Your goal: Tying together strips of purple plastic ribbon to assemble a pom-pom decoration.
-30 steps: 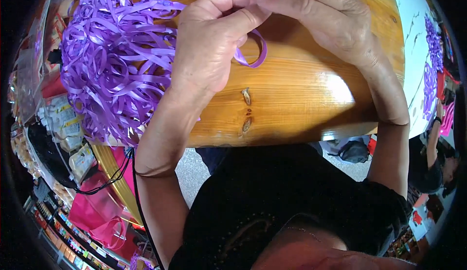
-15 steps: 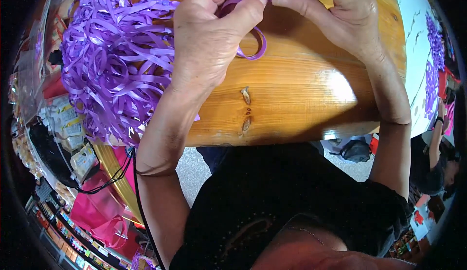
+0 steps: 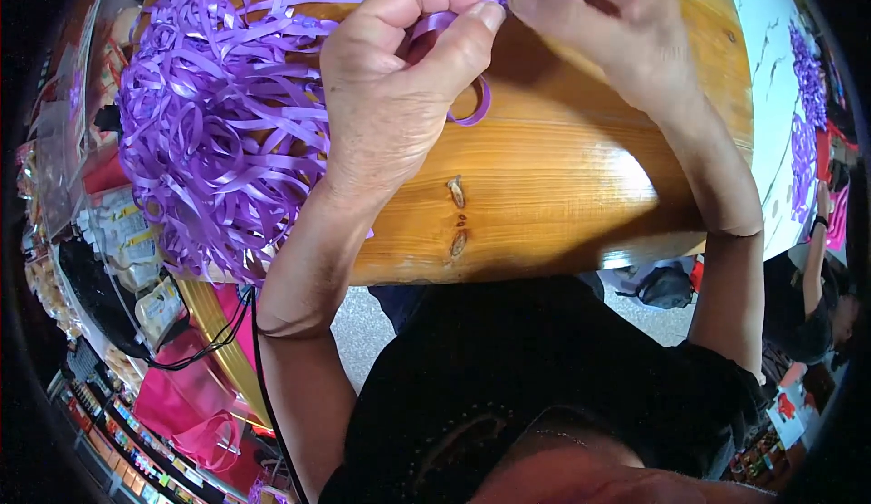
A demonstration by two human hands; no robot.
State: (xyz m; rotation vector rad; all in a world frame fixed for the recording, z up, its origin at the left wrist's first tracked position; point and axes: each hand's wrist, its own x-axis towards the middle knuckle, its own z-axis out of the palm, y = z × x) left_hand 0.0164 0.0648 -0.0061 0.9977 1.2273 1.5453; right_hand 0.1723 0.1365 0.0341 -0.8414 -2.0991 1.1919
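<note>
My left hand [image 3: 395, 87] pinches a narrow purple ribbon [image 3: 434, 25] between thumb and forefinger, above the far part of the table. Below the fingers the ribbon hangs in a loop [image 3: 484, 109]. Just right of that pinch, my right hand [image 3: 617, 37] has its thumb and fingers closed at the ribbon's small folded bit; its fingertips are slightly blurred and partly hide what they grip. A large tangled heap of purple ribbons [image 3: 218, 123] lies left of my left hand, with several strands stretching toward it.
A glossy wooden table [image 3: 544, 205] lies beneath my hands. At the right, a white marbled surface [image 3: 767, 78] bears more purple ribbons [image 3: 804, 159], with another person's arm [image 3: 817, 250] beside it. Clear packages [image 3: 122, 232] and a pink bag [image 3: 195, 413] crowd the left.
My right hand has turned slightly, its fingers curling in closer by the ribbon. The left hand keeps its pinch, and the hanging loop has shifted a little. The whole view has moved slightly.
</note>
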